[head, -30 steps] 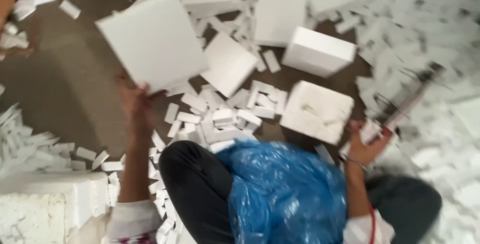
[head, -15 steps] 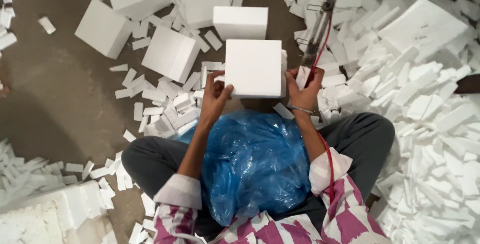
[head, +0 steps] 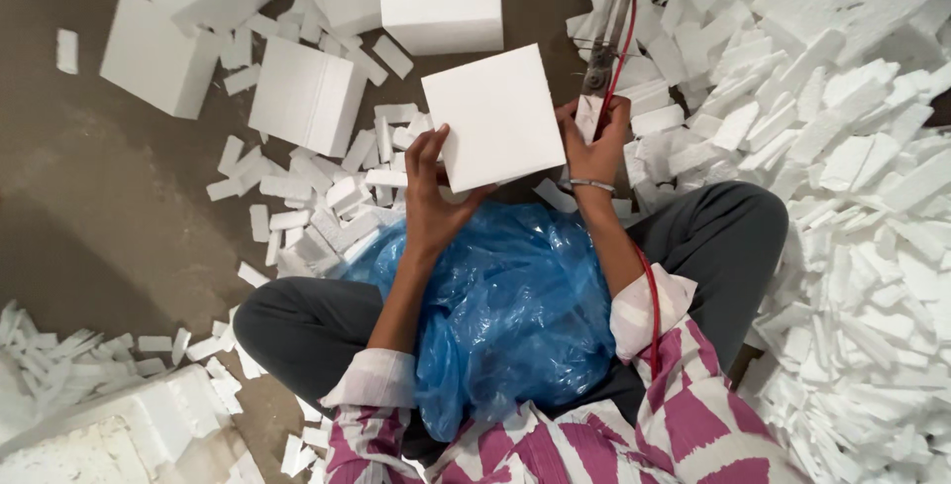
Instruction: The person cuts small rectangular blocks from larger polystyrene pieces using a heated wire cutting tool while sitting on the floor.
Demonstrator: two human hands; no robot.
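I sit cross-legged on a brown floor with a blue plastic sheet (head: 515, 296) over my lap. Both hands hold up a square white foam block (head: 495, 117) above the sheet. My left hand (head: 433, 192) grips its lower left edge, thumb on the front face. My right hand (head: 594, 137) holds the right edge and also seems to hold a metal tool with a red cable (head: 612, 23), which lies behind the block. The red cable runs down along my right forearm.
Several whole white foam blocks (head: 305, 96) lie on the floor ahead and to the left. Small foam offcuts (head: 307, 197) are scattered around my knees. A deep pile of foam scraps (head: 852, 167) fills the right side. More foam pieces (head: 109, 425) sit at lower left.
One second ago my hands were low among the scraps. They then took up the foam block, and it now sits tilted and closer to me, with the tool beside my right hand.
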